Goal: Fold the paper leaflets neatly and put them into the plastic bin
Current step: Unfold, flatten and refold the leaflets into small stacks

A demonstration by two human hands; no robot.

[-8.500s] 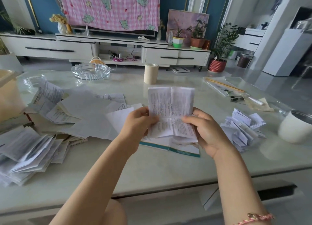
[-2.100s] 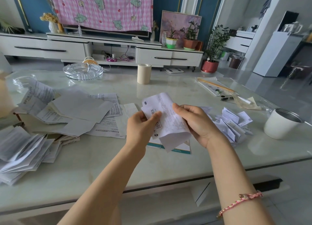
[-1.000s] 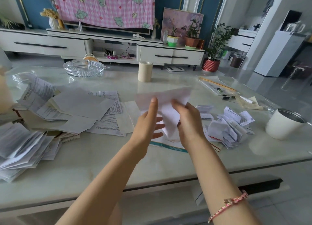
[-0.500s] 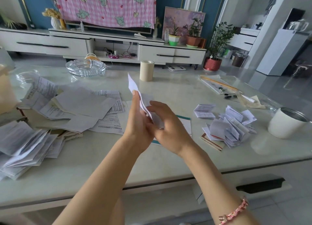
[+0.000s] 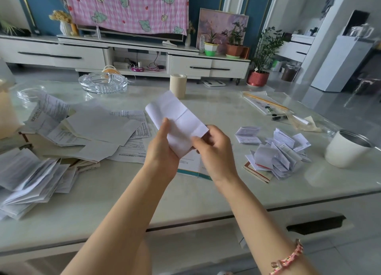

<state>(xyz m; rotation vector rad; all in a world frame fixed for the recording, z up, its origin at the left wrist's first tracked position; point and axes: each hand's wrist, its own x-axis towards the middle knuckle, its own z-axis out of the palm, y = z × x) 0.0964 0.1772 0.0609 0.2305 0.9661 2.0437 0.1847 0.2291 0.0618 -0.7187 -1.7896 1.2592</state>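
Leaflet held above the table.
Left hand [image 5: 162, 151] and right hand [image 5: 214, 149] both gripped the folded leaflet [image 5: 175, 120].

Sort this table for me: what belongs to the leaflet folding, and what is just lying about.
Job: leaflet, held by left hand and right hand; loose sheets; folded pile; stack at the left.
Lying about: ashtray; tape roll; cup; pen.

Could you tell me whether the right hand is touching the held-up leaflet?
Touching. The head view shows the right hand pinching a corner of the leaflet, while the left hand grips it.
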